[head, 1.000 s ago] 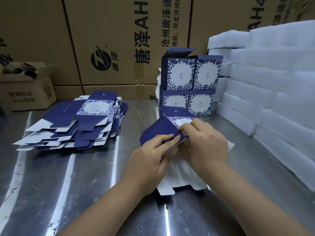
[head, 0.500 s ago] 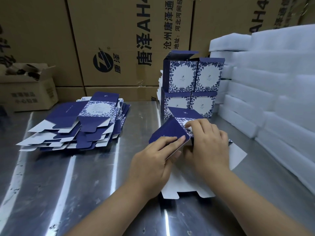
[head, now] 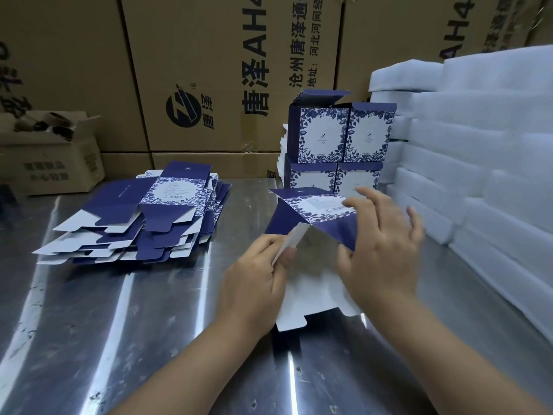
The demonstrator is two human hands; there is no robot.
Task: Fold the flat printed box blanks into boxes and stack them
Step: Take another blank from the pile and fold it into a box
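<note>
A half-opened blue and white printed box blank [head: 317, 214] stands on the metal table [head: 125, 319] in front of me, its white inside facing me. My left hand [head: 257, 283] pinches a white flap at the blank's left side. My right hand [head: 380, 250] presses on the blank's right panel, fingers spread and fairly straight. A pile of flat blanks [head: 143, 220] lies at the left. Several folded boxes [head: 341, 145] are stacked two high behind the blank.
Large brown printed cartons [head: 209, 73] wall off the back. A small open carton [head: 51, 154] sits at the far left. Stacked white foam blocks [head: 484, 163] fill the right side of the table.
The blank has been pushed open from nearly flat into a box shape. My right hand has lifted and spread its fingers on the right panel; my left hand shifted to the white flap.
</note>
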